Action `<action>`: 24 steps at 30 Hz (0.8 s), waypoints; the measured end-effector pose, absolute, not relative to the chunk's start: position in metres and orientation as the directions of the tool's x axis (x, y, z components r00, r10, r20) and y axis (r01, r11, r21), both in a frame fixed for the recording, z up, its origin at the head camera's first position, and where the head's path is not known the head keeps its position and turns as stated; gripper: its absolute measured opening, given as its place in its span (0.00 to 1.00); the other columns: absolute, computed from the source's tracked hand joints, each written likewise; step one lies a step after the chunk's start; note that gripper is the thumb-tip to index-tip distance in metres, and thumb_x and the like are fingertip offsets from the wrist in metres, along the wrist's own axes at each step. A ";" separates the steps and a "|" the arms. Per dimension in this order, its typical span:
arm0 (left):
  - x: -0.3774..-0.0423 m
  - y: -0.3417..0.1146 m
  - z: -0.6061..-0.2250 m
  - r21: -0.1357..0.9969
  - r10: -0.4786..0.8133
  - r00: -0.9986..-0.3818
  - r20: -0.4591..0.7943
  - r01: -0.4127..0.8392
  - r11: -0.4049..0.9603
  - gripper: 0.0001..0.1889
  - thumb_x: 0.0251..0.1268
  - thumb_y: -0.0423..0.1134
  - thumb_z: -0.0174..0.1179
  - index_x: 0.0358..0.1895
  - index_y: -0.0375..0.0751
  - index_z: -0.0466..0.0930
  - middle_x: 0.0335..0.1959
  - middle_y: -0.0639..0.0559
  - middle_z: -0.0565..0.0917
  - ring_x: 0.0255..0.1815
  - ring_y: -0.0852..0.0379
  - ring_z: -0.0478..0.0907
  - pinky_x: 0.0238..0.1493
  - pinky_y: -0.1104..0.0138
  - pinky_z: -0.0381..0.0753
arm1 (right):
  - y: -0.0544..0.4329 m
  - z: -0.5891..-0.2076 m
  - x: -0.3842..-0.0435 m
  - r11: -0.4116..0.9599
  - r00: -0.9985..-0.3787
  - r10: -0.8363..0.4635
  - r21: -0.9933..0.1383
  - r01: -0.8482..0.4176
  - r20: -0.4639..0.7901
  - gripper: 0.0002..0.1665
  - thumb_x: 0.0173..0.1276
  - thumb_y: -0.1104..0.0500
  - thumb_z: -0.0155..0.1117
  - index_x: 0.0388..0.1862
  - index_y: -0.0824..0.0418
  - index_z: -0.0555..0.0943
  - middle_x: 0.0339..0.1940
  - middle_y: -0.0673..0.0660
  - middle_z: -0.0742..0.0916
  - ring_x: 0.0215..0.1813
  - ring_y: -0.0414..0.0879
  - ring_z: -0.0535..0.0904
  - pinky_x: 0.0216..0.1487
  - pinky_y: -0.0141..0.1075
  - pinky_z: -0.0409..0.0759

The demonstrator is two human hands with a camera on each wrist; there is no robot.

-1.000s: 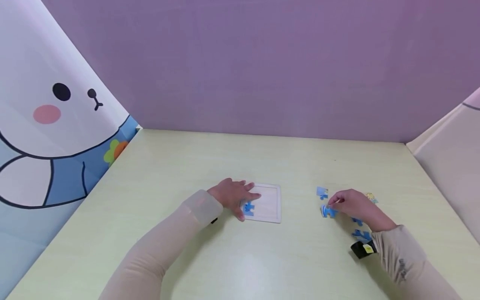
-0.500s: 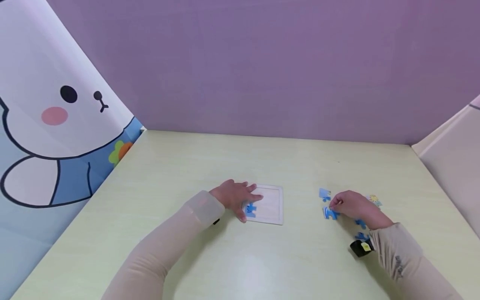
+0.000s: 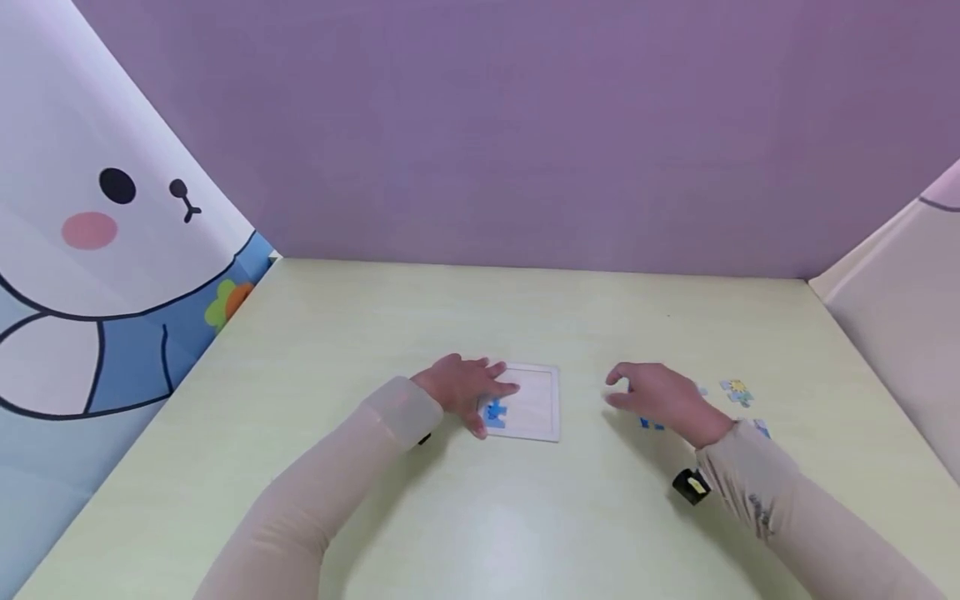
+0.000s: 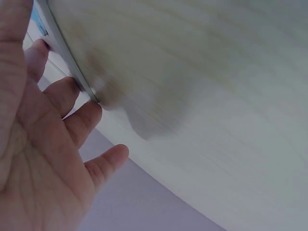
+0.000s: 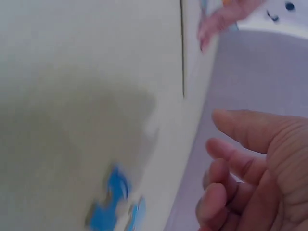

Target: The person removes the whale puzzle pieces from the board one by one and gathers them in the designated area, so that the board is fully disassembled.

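My left hand (image 3: 463,390) rests with spread fingers on the left side of a white puzzle frame (image 3: 556,404). In the left wrist view, its fingertips (image 4: 86,115) touch the frame's rim (image 4: 67,53). One blue puzzle piece (image 3: 495,412) lies in the frame's lower left corner, by the thumb. Over the table right of the frame, my right hand (image 3: 663,398) hovers, thumb and forefinger apart, the other fingers loosely bent. Nothing shows between them in the right wrist view. Beneath it lies a blue puzzle piece (image 5: 109,202), partly hidden by the hand in the head view.
Beyond the right hand lie a puzzle piece with a yellow sun (image 3: 738,392) and another piece (image 3: 762,427) half covered by the sleeve. A purple backdrop (image 3: 525,133) closes off the table's (image 3: 420,308) far edge; printed cloth (image 3: 90,333) stands at the left.
My right hand has lifted off the blue puzzle piece and moved left toward the frame, its thumb and forefinger parting. The left hand keeps its place on the frame.
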State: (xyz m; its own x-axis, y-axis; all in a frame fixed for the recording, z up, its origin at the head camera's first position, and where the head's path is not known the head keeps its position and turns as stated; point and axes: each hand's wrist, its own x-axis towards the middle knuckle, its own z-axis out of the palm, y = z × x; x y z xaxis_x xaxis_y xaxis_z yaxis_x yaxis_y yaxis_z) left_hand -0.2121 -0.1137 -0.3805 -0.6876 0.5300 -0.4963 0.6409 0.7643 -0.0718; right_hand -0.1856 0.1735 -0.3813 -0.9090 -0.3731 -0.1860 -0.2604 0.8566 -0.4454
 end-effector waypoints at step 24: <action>-0.218 -0.118 -0.385 -0.114 0.560 -0.665 -0.494 0.688 0.717 0.45 0.53 0.64 0.64 0.74 0.69 0.53 0.76 0.55 0.53 0.75 0.53 0.52 0.58 0.56 0.69 | 0.086 -0.391 -0.179 0.848 -0.882 -0.466 -0.324 -0.420 -0.075 0.19 0.62 0.49 0.68 0.48 0.57 0.84 0.16 0.46 0.80 0.27 0.42 0.76 0.21 0.33 0.70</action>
State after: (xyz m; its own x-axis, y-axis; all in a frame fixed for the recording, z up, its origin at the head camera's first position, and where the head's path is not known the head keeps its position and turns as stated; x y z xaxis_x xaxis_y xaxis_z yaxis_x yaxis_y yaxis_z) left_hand -0.2180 -0.1176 -0.3847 -0.6651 0.5599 -0.4942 0.6879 0.7168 -0.1137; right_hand -0.1791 0.0859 -0.3915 -0.8816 -0.4660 -0.0753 -0.4204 0.8475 -0.3241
